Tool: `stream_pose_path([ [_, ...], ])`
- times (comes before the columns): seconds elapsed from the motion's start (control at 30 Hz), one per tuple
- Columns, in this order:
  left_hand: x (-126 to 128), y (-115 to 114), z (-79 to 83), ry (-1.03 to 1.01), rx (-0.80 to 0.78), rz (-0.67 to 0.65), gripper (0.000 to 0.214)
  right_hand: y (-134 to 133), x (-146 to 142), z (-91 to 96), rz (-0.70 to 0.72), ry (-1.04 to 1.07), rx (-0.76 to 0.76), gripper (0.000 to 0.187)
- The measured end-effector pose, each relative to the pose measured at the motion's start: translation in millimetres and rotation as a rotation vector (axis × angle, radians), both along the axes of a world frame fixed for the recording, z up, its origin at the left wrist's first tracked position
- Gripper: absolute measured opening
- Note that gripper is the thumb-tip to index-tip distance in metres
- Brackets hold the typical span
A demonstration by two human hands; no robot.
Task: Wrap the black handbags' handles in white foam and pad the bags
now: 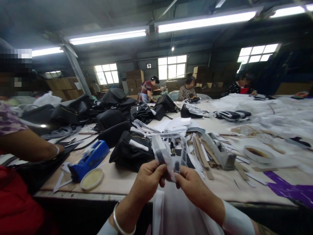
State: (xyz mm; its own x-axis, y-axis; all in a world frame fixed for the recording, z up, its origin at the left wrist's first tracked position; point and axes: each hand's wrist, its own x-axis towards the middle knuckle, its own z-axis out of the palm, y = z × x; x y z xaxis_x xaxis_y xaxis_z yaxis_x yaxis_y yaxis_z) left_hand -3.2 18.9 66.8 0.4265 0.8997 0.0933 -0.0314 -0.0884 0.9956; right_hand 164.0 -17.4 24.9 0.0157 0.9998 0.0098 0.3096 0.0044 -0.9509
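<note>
The pale, long table [117, 191] is crowded. Near its front edge lie a blue tape dispenser [91, 160], a round shallow disc [92, 179] just beside it, and a black bag [124, 153]. To the right are brown cardboard strips [200, 150], a grey tape dispenser [221, 151], a tape roll [258, 158] and purple plastic [287, 187]. Farther back sit more black bags [110, 120], white paper sheets [176, 123] and spread translucent plastic [269, 112].
</note>
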Motion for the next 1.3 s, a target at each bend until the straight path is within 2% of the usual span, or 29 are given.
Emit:
stream_pose_path([
  [0.07,-3,3,-2.8,0.037,-0.007,-0.011,0.035,-2,1,-0.3,0.054,-0.243,0.114,0.018],
  [0.2,-3,3,-13.9,0.095,-0.118,-0.095,0.032,-5,2,-9.3,0.176,-0.561,0.258,0.021],
  [0.3,-5,0,-23.5,0.073,-0.259,-0.139,0.028,-7,6,-18.5,0.154,-0.836,0.436,0.024],
  [0.4,-10,0,-32.3,0.066,-0.383,-0.154,0.041,-8,6,-23.0,0.115,-0.967,0.651,0.026],
  [0.47,-14,1,-38.5,0.060,-0.454,-0.203,0.043,-7,4,-23.4,0.094,-0.940,0.736,0.026],
  [0.53,-16,2,-45.2,0.045,-0.521,-0.279,0.043,-6,1,-23.2,0.069,-0.857,0.753,0.028],
  [0.6,-17,2,-51.1,0.032,-0.546,-0.321,0.044,-3,0,-22.6,0.051,-0.749,0.699,0.030],
  [0.67,-16,2,-54.9,0.028,-0.509,-0.280,0.044,-1,2,-20.3,0.044,-0.654,0.605,0.027],
  [0.73,-14,0,-56.5,0.039,-0.408,-0.161,0.041,0,6,-15.2,0.009,-0.557,0.515,0.019],
  [0.8,-13,-2,-56.9,0.083,-0.247,-0.013,0.036,-2,9,-7.9,-0.003,-0.399,0.397,0.020],
  [0.87,-11,-7,-57.2,0.155,-0.049,0.080,0.030,-5,9,-1.0,0.073,-0.182,0.211,0.024],
  [0.97,-6,-18,-58.6,0.237,0.183,0.081,0.026,-8,3,2.2,0.149,0.117,-0.069,0.034],
  [1.07,-3,-27,-60.0,0.230,0.248,0.071,0.027,-8,-4,-2.2,0.084,0.347,-0.231,0.035],
  [1.1,-4,-28,-60.5,0.214,0.222,0.063,0.028,-8,-6,-4.2,0.088,0.382,-0.233,0.034],
  [1.17,-7,-27,-62.0,0.154,0.066,-0.004,0.033,-10,-7,-7.7,0.109,0.317,-0.122,0.028],
  [1.23,-10,-25,-65.1,0.042,-0.162,-0.079,0.040,-13,-7,-11.4,0.140,0.080,0.099,0.025],
  [1.3,-10,-23,-70.0,-0.092,-0.345,-0.094,0.043,-16,-7,-16.5,0.170,-0.212,0.353,0.027],
])
